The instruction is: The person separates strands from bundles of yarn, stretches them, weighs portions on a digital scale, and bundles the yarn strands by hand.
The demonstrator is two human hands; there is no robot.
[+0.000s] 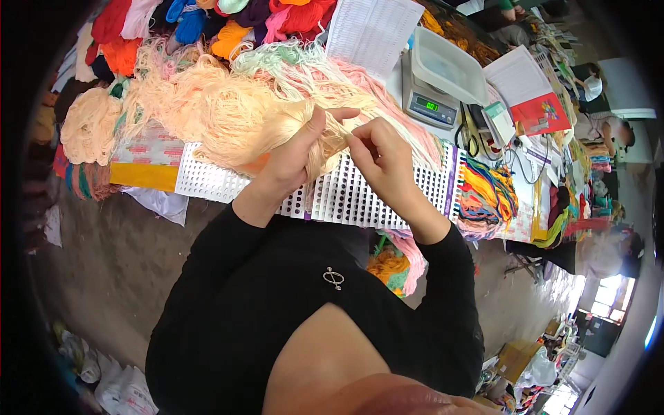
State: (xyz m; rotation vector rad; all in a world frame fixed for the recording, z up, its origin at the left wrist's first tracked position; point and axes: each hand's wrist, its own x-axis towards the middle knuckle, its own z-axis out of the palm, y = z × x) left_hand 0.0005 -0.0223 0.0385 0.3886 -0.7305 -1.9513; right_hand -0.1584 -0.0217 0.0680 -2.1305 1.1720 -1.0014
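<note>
My left hand (294, 152) is wrapped round a hank of peach yarn (287, 124), its thumb up along the near side and the index finger reaching right. Just to the right, my right hand (380, 155) pinches strands of the same yarn between thumb and fingertips. Beneath both hands lies a white board with rows of holes (387, 197). A large loose heap of peach yarn (214, 111) spreads over the table to the left and runs up to the held hank. Pale green and white yarn (277, 59) and pink yarn (415, 135) lie behind.
At the back right, a digital scale (430, 104) carries a clear plastic tray (449, 66). Scissors (472, 138), a red booklet (539, 114) and a printed sheet (373, 31) lie near it. Multicoloured thread bundles (487, 197) sit right of the board. Other people are farther right.
</note>
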